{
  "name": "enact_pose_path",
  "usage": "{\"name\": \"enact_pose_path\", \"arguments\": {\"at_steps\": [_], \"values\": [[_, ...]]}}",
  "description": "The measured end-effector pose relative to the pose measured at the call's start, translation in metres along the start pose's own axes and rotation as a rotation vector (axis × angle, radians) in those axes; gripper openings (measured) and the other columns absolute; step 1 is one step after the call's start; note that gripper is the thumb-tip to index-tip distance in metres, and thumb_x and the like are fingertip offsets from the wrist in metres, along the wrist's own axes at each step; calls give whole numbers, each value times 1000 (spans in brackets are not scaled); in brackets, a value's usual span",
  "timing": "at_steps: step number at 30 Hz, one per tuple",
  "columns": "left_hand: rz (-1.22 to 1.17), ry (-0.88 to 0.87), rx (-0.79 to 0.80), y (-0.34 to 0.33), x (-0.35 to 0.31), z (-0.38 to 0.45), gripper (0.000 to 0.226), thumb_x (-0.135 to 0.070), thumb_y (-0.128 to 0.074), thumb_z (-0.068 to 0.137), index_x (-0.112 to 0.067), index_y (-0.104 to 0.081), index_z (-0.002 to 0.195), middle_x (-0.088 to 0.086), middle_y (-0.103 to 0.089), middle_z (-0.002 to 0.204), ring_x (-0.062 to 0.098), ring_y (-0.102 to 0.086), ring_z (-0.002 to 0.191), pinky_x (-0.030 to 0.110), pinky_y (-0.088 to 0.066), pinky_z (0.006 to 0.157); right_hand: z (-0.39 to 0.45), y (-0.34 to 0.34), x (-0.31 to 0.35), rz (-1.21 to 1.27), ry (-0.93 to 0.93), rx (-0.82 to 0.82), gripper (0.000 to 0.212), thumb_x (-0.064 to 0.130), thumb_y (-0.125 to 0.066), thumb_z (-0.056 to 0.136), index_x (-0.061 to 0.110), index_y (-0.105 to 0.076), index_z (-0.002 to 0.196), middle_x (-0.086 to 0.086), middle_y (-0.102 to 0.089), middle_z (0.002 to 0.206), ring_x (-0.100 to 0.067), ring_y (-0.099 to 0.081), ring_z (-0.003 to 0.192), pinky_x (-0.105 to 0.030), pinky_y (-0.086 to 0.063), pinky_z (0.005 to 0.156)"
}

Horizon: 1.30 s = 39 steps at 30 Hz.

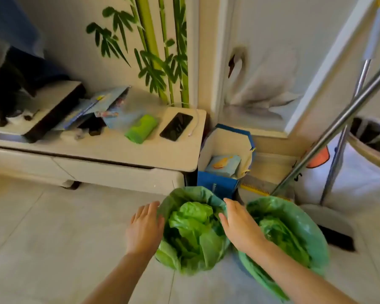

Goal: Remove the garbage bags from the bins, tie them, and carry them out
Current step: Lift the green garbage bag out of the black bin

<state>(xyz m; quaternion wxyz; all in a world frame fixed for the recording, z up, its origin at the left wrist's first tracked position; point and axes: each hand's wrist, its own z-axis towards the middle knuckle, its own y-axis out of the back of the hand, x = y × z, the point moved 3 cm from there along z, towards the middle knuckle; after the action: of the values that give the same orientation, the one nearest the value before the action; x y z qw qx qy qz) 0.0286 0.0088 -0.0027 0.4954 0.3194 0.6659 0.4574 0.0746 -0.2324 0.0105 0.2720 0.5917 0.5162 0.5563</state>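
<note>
Two bins lined with green garbage bags stand side by side on the tiled floor. The left bag (191,229) has crumpled green plastic inside, and its rim is folded over the bin edge. My left hand (144,227) rests flat against the outer left side of that rim, fingers apart. My right hand (239,227) lies on the rim's right side, fingers extended, between the two bins. The right bag (294,233) is partly covered by my right forearm. Neither hand has closed on the plastic.
A low white cabinet (119,154) behind the bins carries a green roll of bags (141,128), a black phone (176,126) and papers. A blue and white box (226,159) stands by the wall. Metal poles (338,121) and a dustpan (329,224) crowd the right.
</note>
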Motion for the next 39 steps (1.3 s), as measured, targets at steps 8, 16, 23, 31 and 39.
{"name": "enact_pose_path", "arguments": {"at_steps": [8, 16, 23, 31, 39], "values": [[-373, 172, -81, -104, 52, 6, 37, -32, -41, 97, -20, -41, 132, 5, -52, 130, 28, -52, 117, 45, -46, 92, 62, -77, -40, 279, -172, 8, 63, 37, -41, 98, 6, -20, 148, -18, -48, 139, -30, -53, 121, -40, -45, 100], [-813, 395, -42, -140, 69, 12, 41, -45, -37, 96, -17, -48, 125, 8, -60, 115, 27, -57, 105, 44, -47, 93, 99, -96, -51, 442, -400, 135, 54, 21, -41, 96, 1, -26, 144, -17, -44, 134, -26, -49, 100, -35, -43, 84], [-960, 612, 358, -141, 74, -15, 69, -76, -28, 84, -23, -52, 120, 9, -68, 110, 28, -68, 94, 38, -57, 68, 92, -96, -48, 520, -485, 251, 61, 14, -44, 97, 4, -14, 150, -17, -22, 155, -37, -31, 137, -43, -32, 107], [-999, 634, 404, -108, 80, -23, 44, -47, -51, 93, -5, -64, 103, 16, -72, 92, 30, -69, 81, 35, -56, 62, 77, -80, -34, 457, -427, 206, 47, 11, -42, 96, -3, -31, 139, -20, -35, 144, -37, -40, 129, -45, -37, 106], [-998, 636, 304, -84, 78, -18, 11, -12, -64, 86, -2, -60, 83, 11, -57, 63, 19, -53, 53, 17, -44, 38, 70, -52, -39, 358, -417, 172, 9, 4, -56, 88, 6, -47, 87, -11, -47, 89, -23, -46, 77, -34, -42, 63]]}}
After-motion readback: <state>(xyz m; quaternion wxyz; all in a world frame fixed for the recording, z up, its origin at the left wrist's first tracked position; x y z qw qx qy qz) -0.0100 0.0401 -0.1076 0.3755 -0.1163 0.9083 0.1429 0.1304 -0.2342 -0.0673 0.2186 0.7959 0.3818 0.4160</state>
